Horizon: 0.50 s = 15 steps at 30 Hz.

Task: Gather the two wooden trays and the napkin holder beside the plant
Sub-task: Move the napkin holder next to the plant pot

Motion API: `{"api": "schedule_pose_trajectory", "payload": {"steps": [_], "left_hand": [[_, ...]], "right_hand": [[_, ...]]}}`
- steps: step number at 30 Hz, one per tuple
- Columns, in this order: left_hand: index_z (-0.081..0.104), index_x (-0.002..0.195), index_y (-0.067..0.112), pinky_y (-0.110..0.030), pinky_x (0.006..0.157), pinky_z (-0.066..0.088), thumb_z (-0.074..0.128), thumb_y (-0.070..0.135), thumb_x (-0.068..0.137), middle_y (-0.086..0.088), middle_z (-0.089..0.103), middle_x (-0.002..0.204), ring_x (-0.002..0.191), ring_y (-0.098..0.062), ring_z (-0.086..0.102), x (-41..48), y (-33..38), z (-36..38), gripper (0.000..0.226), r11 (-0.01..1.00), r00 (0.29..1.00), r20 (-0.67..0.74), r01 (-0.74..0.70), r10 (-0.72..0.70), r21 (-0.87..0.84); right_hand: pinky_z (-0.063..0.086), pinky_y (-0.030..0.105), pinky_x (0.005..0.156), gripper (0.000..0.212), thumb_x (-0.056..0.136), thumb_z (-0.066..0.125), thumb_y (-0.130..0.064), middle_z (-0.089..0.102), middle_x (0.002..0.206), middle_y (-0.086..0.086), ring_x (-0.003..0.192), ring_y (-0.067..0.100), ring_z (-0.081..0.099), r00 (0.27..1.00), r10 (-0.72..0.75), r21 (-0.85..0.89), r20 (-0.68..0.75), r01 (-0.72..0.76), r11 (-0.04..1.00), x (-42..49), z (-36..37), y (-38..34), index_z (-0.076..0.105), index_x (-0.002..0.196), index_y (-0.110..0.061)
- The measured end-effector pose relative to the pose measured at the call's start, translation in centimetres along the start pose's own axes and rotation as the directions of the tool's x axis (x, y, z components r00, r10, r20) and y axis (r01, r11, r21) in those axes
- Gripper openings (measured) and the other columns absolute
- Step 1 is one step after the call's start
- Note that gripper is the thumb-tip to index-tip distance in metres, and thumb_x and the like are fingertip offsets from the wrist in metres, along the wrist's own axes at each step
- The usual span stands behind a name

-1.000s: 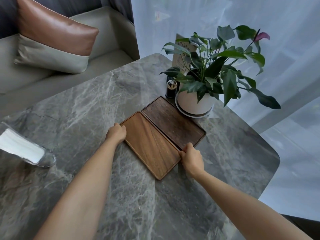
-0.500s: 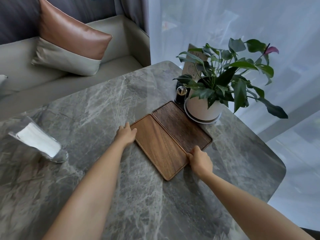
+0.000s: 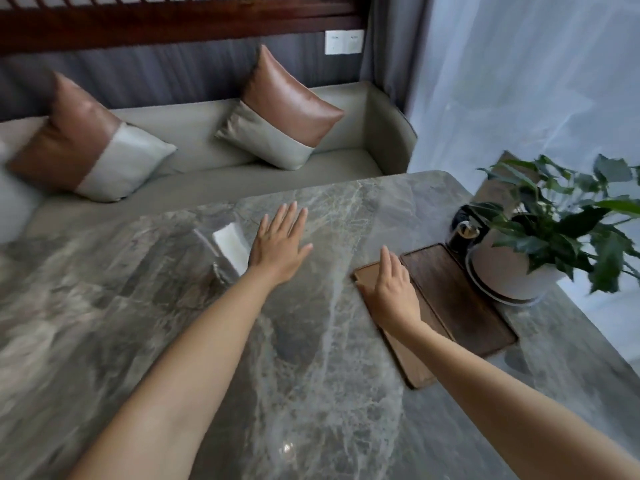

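Observation:
Two wooden trays lie side by side on the marble table: a lighter tray and a darker tray that touches the potted plant in its white pot. My right hand rests flat and open on the lighter tray's far end. My left hand hovers with fingers spread over the table, just right of the napkin holder, a blurred clear holder with white napkins partly hidden behind the hand.
A small dark bottle stands between the darker tray and the pot. A grey sofa with two brown-and-grey cushions runs along the table's far side. A sheer curtain hangs on the right.
The view has swung left and up. My left hand left the lighter tray's edge and reached towards the napkin holder, fingers spread. My right hand moved from the trays' near edge onto the lighter tray.

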<state>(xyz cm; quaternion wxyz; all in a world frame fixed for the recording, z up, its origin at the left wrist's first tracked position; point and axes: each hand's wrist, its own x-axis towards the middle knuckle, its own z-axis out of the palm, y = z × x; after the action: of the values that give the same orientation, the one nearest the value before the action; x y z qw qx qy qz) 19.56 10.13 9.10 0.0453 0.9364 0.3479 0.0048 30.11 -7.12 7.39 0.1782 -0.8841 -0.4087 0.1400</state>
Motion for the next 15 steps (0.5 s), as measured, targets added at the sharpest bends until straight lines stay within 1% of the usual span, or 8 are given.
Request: {"api": "schedule_pose_trajectory", "payload": {"steps": [3,7,11,15], "left_hand": [[-0.001,0.151,0.019,-0.038,0.121,-0.002,0.035,0.042,0.098,-0.002,-0.006,0.162,0.149,-0.017,-0.006,-1.0,-3.6,-2.1,0.068,0.999,0.996,-0.075,0.037,-0.039,-0.019],[0.001,0.151,0.021,-0.04,0.121,0.0,0.035,0.043,0.097,-0.003,-0.005,0.162,0.149,-0.018,-0.004,-2.2,-9.4,-2.9,0.068,0.983,0.981,-0.092,0.165,-0.172,-0.086],[-0.002,0.151,0.022,-0.041,0.121,0.0,0.029,0.044,0.099,-0.003,-0.006,0.161,0.149,-0.018,-0.005,-3.0,-14.4,-1.7,0.065,0.944,0.95,0.004,0.311,-0.312,-0.107],[-0.003,0.151,0.024,-0.042,0.121,0.001,0.023,0.045,0.099,-0.003,-0.006,0.161,0.149,-0.019,-0.005,-2.5,-17.5,0.5,0.062,0.913,0.917,0.127,0.393,-0.379,-0.112]], "right_hand": [[0.005,0.032,0.119,0.081,0.093,0.039,-0.043,-0.003,0.158,0.012,0.147,0.023,-0.003,0.99,-0.138,-0.018,0.022,0.138,0.99,1.2,0.2,-4.4,-0.009,0.145,-0.003],[0.0,0.032,0.119,0.089,0.09,0.044,-0.046,-0.012,0.158,0.012,0.146,0.022,-0.012,0.976,-0.21,0.034,0.054,0.208,0.977,3.0,2.0,-9.5,-0.015,0.144,-0.005],[0.002,0.036,0.121,0.096,0.087,0.047,-0.049,-0.016,0.157,0.012,0.145,0.023,-0.014,0.968,-0.231,0.059,0.097,0.226,0.972,4.1,5.2,-13.1,-0.018,0.143,-0.007],[0.002,0.037,0.121,0.097,0.087,0.048,-0.049,-0.017,0.157,0.012,0.145,0.023,-0.014,0.969,-0.2,0.05,0.142,0.195,0.98,4.6,8.1,-15.4,-0.02,0.143,-0.008]]}}
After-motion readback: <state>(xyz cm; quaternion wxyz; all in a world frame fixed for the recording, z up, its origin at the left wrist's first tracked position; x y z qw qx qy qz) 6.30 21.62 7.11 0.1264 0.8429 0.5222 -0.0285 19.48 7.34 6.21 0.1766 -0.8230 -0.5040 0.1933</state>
